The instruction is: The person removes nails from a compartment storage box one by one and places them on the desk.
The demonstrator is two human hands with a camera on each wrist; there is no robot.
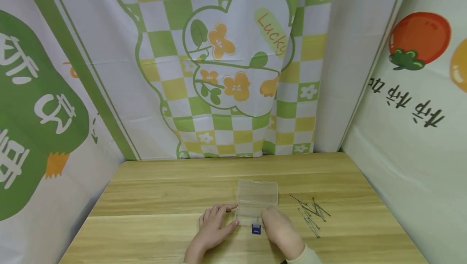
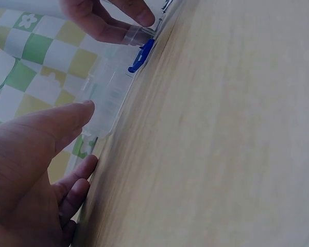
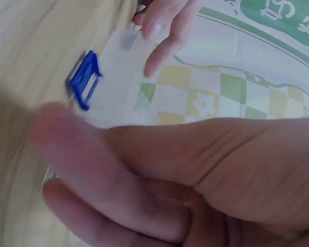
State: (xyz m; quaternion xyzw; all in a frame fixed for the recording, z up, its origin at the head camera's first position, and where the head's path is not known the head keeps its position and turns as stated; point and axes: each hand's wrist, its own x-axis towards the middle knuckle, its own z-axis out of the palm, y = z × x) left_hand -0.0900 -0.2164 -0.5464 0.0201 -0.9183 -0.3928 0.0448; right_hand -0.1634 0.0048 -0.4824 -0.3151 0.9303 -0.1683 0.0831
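A clear plastic box (image 1: 249, 214) lies on the table with its lid (image 1: 257, 191) thrown back. A blue latch (image 1: 256, 229) sticks out from its front. At the box's left side rests my left hand (image 1: 215, 225), fingers extended, with thumb and index fingertips right at the edge. My right hand (image 1: 279, 227) is at the right end of the box, its fingers curled and fingertips together low at the rim. Between them a bit of a thin metal nail (image 2: 158, 25) shows in the left wrist view; the rest is hidden by the fingers.
Several long thin nails (image 1: 309, 217) lie loosely crossed on the wooden table (image 1: 164, 191) to the right of the box. Printed cloths hang behind and on both sides, a checked one (image 1: 233, 134) at the back.
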